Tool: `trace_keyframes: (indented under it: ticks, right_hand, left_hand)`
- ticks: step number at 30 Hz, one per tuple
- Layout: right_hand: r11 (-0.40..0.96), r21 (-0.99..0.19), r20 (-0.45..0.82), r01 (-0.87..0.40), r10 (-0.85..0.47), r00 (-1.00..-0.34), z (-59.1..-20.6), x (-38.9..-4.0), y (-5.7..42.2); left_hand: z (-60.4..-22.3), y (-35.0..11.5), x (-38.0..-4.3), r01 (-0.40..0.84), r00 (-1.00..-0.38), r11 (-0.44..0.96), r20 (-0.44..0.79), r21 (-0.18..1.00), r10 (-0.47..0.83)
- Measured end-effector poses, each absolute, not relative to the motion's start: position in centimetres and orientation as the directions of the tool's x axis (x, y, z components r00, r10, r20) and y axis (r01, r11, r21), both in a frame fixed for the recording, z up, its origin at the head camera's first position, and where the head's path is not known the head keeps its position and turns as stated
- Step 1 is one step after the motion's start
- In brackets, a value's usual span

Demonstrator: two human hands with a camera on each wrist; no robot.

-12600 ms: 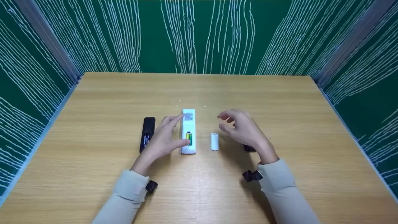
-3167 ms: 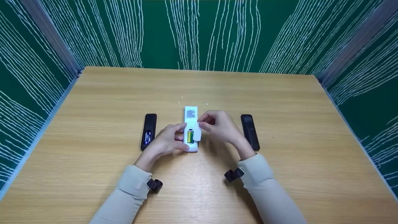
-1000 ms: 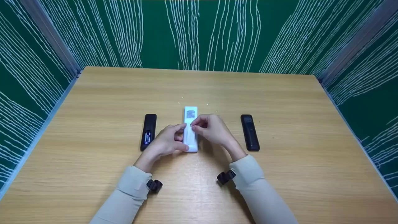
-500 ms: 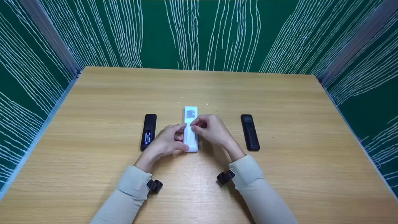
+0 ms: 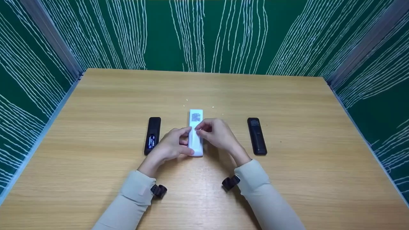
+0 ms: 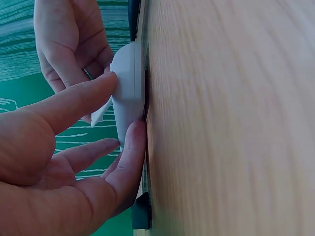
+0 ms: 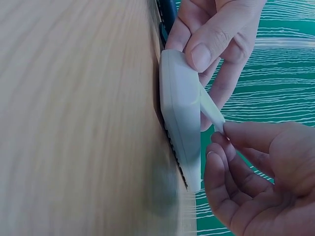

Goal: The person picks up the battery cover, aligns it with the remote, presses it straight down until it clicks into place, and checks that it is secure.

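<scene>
A white remote control (image 5: 196,116) lies with its back up on the table. My left hand (image 5: 174,143) grips it from the left, thumb near its near end and fingers along its side. My right hand (image 5: 217,132) pinches one end of a white battery cover (image 7: 211,110) between thumb and fingertips. In the right wrist view the cover slants: its lower end meets the remote's back, and its pinched end stands raised. From the head view the cover lies over the battery compartment, hiding the batteries. A thumb (image 7: 204,54) presses the remote's edge.
Left of the hands lies a black remote (image 5: 153,134) with its battery compartment uncovered and batteries inside. Another black remote (image 5: 257,135) lies to the right. White crumbs (image 5: 213,107) dot the wooden table (image 5: 204,89). Green walls with white streaks stand around it.
The battery cover was lying right of the white remote; my right hand picked it up and brought it left over the compartment. My left hand closed on the remote. The last second shows little motion.
</scene>
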State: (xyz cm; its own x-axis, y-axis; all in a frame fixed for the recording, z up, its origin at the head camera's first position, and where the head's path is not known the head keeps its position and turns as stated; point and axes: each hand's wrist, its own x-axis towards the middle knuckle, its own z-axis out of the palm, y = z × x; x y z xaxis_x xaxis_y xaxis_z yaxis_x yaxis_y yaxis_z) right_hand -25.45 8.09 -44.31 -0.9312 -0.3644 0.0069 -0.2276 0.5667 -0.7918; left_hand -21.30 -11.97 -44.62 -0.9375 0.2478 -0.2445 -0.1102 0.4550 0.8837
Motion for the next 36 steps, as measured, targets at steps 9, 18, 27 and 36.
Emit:
trace_keyframes:
  ticks: [9,18,27,36]
  right_hand:
    - [0.578,-0.782,0.009,-0.235,-0.367,-0.93,-44.47,-25.51,7.95]
    - [0.59,-0.774,0.004,-0.229,-0.357,-0.934,-44.69,-25.54,7.78]
    - [0.584,-0.77,0.035,-0.257,-0.363,-0.931,-44.77,-25.49,7.83]
    - [0.596,-0.756,0.048,-0.271,-0.362,-0.931,-44.81,-25.46,7.79]
  left_hand:
    - [-44.47,-12.0,-21.23,-0.121,-0.935,0.437,-0.25,0.891,0.251]
    - [-44.56,-11.93,-21.34,-0.118,-0.937,0.432,-0.244,0.894,0.25]
    - [-44.52,-11.94,-21.28,-0.121,-0.936,0.426,-0.246,0.897,0.253]
    - [-44.63,-11.93,-21.37,-0.123,-0.935,0.422,-0.247,0.898,0.254]
